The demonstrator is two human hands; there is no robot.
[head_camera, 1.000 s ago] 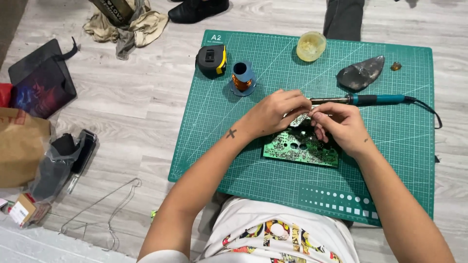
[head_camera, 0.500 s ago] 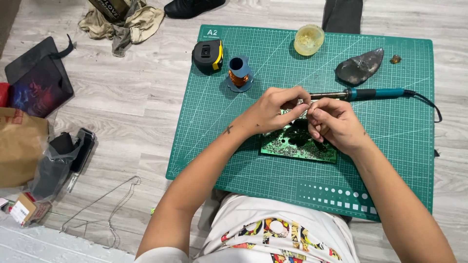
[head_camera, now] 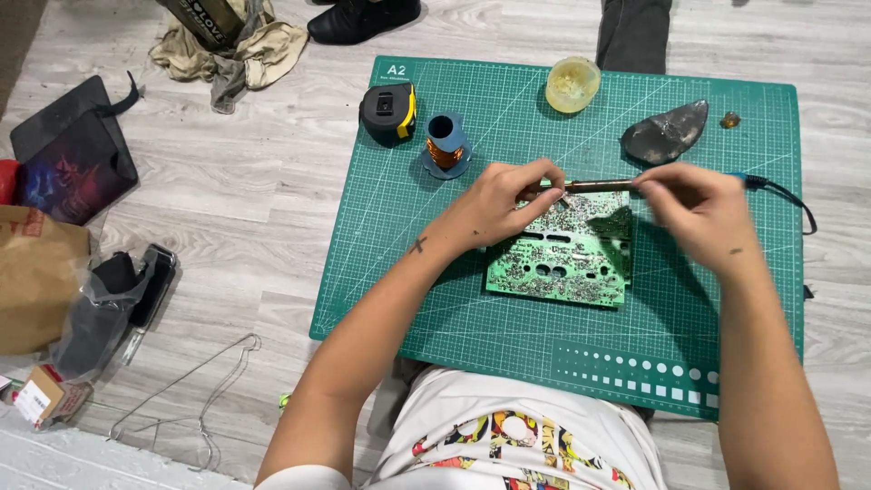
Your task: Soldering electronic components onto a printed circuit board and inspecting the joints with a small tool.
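Pale grey wood-plank floor [head_camera: 227, 191], evenly lit, with scattered clutter.

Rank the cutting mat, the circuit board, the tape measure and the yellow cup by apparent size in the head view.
1. green cutting mat
2. green circuit board
3. black and yellow tape measure and yellow cup: too alike to rank.

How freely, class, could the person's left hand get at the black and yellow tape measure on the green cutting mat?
Probably yes. The left hand rests on the green circuit board; the tape measure lies up and left, and only the small blue-based copper spool stands beside that path.
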